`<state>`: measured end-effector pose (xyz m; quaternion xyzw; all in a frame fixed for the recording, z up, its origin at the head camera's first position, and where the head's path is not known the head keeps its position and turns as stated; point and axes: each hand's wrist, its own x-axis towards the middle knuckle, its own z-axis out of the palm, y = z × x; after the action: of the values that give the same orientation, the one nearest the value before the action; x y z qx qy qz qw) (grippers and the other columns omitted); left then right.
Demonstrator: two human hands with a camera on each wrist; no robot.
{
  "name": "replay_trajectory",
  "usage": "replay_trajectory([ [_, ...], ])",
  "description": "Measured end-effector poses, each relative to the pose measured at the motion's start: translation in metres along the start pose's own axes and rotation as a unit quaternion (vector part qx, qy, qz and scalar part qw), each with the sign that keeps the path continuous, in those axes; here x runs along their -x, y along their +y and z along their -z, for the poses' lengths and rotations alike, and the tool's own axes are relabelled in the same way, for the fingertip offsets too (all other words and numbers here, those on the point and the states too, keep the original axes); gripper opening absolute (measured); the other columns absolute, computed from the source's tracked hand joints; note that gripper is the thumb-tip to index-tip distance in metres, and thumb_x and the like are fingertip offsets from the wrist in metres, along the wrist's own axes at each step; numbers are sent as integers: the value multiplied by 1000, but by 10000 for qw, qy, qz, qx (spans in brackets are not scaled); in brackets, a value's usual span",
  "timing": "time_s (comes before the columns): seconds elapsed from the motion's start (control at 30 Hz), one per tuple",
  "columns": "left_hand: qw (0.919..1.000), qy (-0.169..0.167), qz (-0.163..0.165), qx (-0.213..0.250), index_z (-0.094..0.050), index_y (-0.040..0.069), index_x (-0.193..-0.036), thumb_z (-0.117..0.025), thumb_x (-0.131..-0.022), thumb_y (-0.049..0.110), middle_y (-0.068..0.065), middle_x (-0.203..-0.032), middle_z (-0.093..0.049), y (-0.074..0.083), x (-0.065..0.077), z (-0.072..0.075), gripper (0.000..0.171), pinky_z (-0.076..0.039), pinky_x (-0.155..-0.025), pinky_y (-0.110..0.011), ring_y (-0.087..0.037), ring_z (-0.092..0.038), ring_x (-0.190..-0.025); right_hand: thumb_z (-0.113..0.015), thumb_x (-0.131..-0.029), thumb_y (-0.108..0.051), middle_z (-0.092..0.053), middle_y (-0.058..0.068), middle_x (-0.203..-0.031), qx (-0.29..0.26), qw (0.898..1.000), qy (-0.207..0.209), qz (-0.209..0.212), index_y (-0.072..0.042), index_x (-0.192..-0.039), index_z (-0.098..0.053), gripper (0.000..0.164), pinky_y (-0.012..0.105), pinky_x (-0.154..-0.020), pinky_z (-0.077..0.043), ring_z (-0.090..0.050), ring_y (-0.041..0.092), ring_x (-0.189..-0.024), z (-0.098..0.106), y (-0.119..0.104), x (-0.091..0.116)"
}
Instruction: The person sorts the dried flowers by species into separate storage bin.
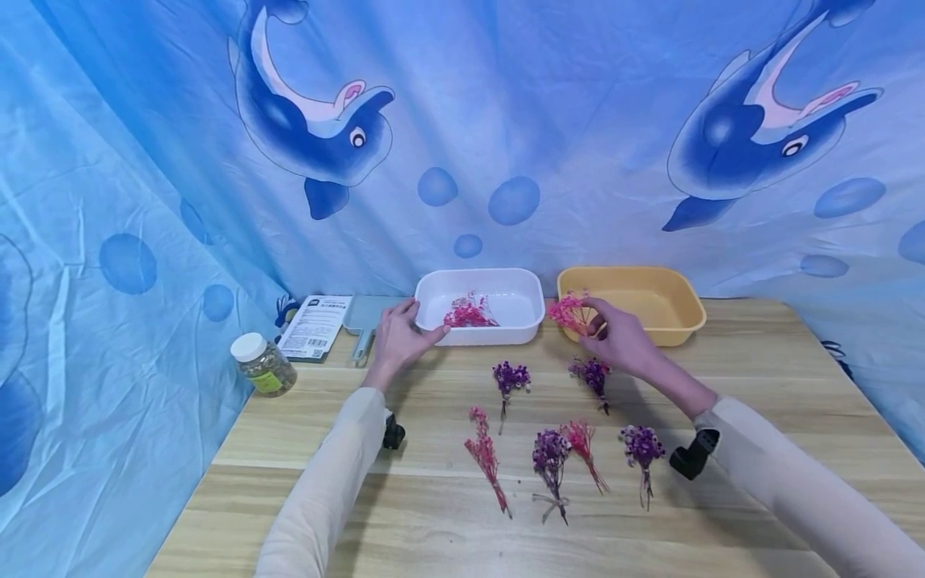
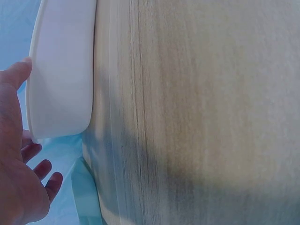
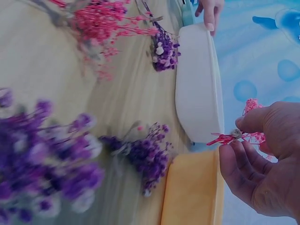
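My right hand [image 1: 620, 337] pinches a small bunch of pink dried flowers [image 1: 568, 313] by its tied stems, in front of the yellow basin's left end. The right wrist view shows thumb and fingertips closed round the tie, with flower heads [image 3: 252, 106] pointing away. My left hand [image 1: 399, 339] holds the left end of the white plastic basin [image 1: 499, 334], thumb [image 2: 19, 72] at the front rim and fingers round the corner. Another pink bunch [image 1: 471, 311] lies inside that basin.
The yellow basin [image 1: 682, 327] stands to the right. Purple bunches [image 1: 552, 453] and pink bunches [image 1: 482, 451] are spread over the wooden table [image 1: 419, 522]. At the left are a lidded jar [image 1: 264, 366], a printed packet [image 1: 315, 327] and a pale blue-green handled tool [image 1: 363, 347]. A dolphin curtain hangs behind.
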<state>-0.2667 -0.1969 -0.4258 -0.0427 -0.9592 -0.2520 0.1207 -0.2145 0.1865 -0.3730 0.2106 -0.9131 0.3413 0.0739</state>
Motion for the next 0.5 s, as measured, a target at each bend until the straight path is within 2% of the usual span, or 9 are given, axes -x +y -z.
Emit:
replay_trajectory([
  [0.17,10000,-7,34,13,-49,0,-145,-72,-81,61,-13,-152,-45,0,0,-1,92,-35,-106,-52,-36,-39,-132,-74,-87,-2,-65,15,-90,21,9999,-134,-52,6,-144,-43,65,36,-61,-54,-63,23,-72,-8,-6,-20],
  [0.5,9999,36,55,144,-49,-1,-145,-74,-80,59,-13,-152,-45,3,2,1,92,-35,-105,-53,-36,-39,-133,-74,-88,-5,-65,12,-90,27,9992,-380,138,1,-152,-36,74,37,-63,-53,-61,24,-79,-23,-27,-60],
])
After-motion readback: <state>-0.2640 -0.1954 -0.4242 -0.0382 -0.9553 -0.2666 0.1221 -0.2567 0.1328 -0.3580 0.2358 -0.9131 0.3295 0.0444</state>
